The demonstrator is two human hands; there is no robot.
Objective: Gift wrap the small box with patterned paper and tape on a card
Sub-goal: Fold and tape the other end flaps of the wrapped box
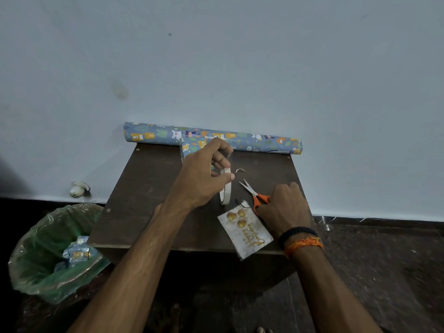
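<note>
My left hand (204, 174) pinches the top of a white tape roll (225, 192) that stands on edge on the small dark table (149, 188); a short loose tape end (240, 170) curls out to the right. My right hand (283, 207) grips the orange handles of small scissors (254, 192), blades pointing up-left toward the tape. A "Happy Birthday" card (245, 233) lies at the table's front edge between my wrists. The wrapped small box (192, 146), in blue animal-pattern paper, sits behind my left hand, mostly hidden.
A roll of the same patterned paper (264, 140) lies along the table's back edge against the wall. A bin with a green liner (48, 251) holding paper scraps stands on the floor at the left. A small white object (79, 188) sits by the wall.
</note>
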